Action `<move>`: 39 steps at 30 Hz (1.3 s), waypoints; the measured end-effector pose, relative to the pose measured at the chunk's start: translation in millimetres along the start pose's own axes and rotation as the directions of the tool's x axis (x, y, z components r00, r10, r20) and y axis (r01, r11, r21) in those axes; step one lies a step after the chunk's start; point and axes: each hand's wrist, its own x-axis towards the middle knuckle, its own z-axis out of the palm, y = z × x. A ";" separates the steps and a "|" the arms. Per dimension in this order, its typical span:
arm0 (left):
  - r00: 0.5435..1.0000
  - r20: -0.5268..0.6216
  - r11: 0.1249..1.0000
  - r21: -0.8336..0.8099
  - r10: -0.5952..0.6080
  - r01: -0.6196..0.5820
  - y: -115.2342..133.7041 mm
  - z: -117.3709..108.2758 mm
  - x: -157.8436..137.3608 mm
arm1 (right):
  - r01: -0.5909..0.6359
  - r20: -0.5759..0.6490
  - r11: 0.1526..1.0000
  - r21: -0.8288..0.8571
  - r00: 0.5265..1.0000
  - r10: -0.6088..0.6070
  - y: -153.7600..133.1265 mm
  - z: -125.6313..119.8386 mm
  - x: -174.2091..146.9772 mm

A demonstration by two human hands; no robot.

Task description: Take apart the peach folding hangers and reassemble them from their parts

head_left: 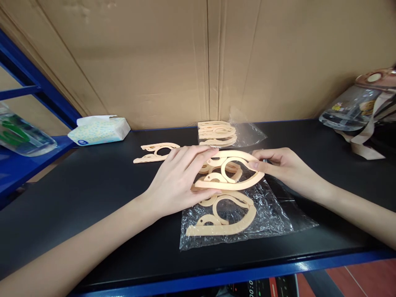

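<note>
Between my two hands is a beige plastic folding hanger (235, 186), folded up and raised just above the table. My left hand (176, 177) is closed round its left end, fingers over the top edge and thumb below. At the curved right end, my right hand (283, 165) pinches it between thumb and fingers. Underneath lies a clear plastic bag (272, 225) with similar folded hangers, one plainly visible hanger (222, 230) near its front. Another folded hanger (145, 159) lies left of my left hand, partly covered by it.
A second clear bag with several stacked hangers (216, 133) lies against the cardboard wall (154, 62). A tissue pack (100, 131) is at the back left, beside a bottle (24, 132). A clear bottle with a strap (346, 107) stands at right. A blue edge (201, 280) borders the black table.
</note>
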 end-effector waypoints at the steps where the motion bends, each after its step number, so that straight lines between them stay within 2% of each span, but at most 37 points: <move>1: 1.000 -0.008 1.000 0.010 0.008 -0.008 -0.1 -0.5 0.0 | 0.025 -0.007 0.999 -0.045 1.000 -0.026 0.5 -0.1 -0.3; 3: 1.000 -0.015 1.000 0.021 0.015 -0.015 -0.2 -1.9 0.1 | 0.105 -0.028 0.985 -0.138 0.994 -0.110 1.6 -0.4 -1.5; 5: 1.000 -0.022 1.000 0.016 0.004 -0.003 0.3 -3.6 0.5 | 0.227 -0.041 0.942 -0.245 0.969 -0.244 2.1 -0.6 -3.6; 9: 0.999 -0.044 1.000 -0.009 -0.026 0.026 5.6 -6.4 0.9 | 0.457 0.074 0.732 -0.505 0.868 -0.490 -1.3 0.5 -9.2; 11: 0.998 -0.056 0.999 -0.030 -0.023 0.022 10.2 -6.3 0.9 | 0.505 0.132 0.636 -0.583 0.832 -0.539 -4.7 2.6 -12.2; 14: 0.997 -0.066 0.998 -0.065 -0.027 0.023 16.7 -4.3 0.8 | 0.513 0.151 0.570 -0.642 0.813 -0.562 -9.7 5.7 -15.5; 17: 0.997 0.022 0.989 -0.132 -0.070 0.072 18.3 -4.1 0.4 | 0.488 0.142 0.581 -0.651 0.831 -0.538 -12.4 3.1 -15.5; 19: 0.978 0.187 0.971 -0.197 -0.095 0.132 16.0 -7.9 -1.0 | 0.453 0.125 0.609 -0.651 0.856 -0.502 -12.5 -5.9 -13.7; 20: 0.948 0.304 0.959 -0.229 -0.094 0.169 14.0 -11.1 -2.0 | 0.423 0.108 0.629 -0.653 0.873 -0.475 -12.1 -13.2 -12.5; 21: 0.897 0.434 0.943 -0.258 -0.081 0.209 11.8 -14.7 -3.3 | 0.387 0.084 0.650 -0.654 0.891 -0.446 -11.3 -22.3 -11.3; 23: 0.753 0.658 0.910 -0.293 -0.031 0.294 7.1 -22.0 -5.8 | 0.306 0.030 0.707 -0.637 0.927 -0.374 -8.5 -44.6 -9.8; 24: 0.682 0.731 0.896 -0.296 -0.011 0.332 5.0 -24.9 -6.6 | 0.266 0.022 0.740 -0.618 0.946 -0.322 -6.3 -57.0 -9.8; 25: 0.630 0.777 0.885 -0.292 -0.001 0.363 3.0 -27.0 -7.1 | 0.240 0.024 0.758 -0.606 0.958 -0.284 -3.7 -69.3 -10.5; 27: 0.584 0.812 0.875 -0.283 0.000 0.394 0.0 -28.9 -6.8 | 0.187 0.050 0.768 -0.613 0.979 -0.198 3.1 -91.7 -13.7; 30: 0.567 0.824 0.870 -0.281 0.001 0.406 -2.8 -28.0 -4.0 | 0.116 0.110 0.734 -0.669 0.992 -0.056 13.6 -111.9 -20.7; 33: 0.566 0.825 0.873 -0.271 -0.007 0.406 -5.2 -25.7 -1.7 | 0.102 0.185 0.730 -0.676 0.982 0.034 16.1 -111.6 -24.9; 35: 0.582 0.813 0.876 -0.269 -0.016 0.400 -7.1 -23.3 -1.5 | 0.120 0.238 0.766 -0.632 0.970 0.045 11.3 -103.1 -25.0; 39: 0.649 0.760 0.872 -0.297 -0.031 0.389 -10.7 -14.2 -2.6 | 0.139 0.297 0.825 -0.547 0.954 0.036 -0.7 -82.3 -20.9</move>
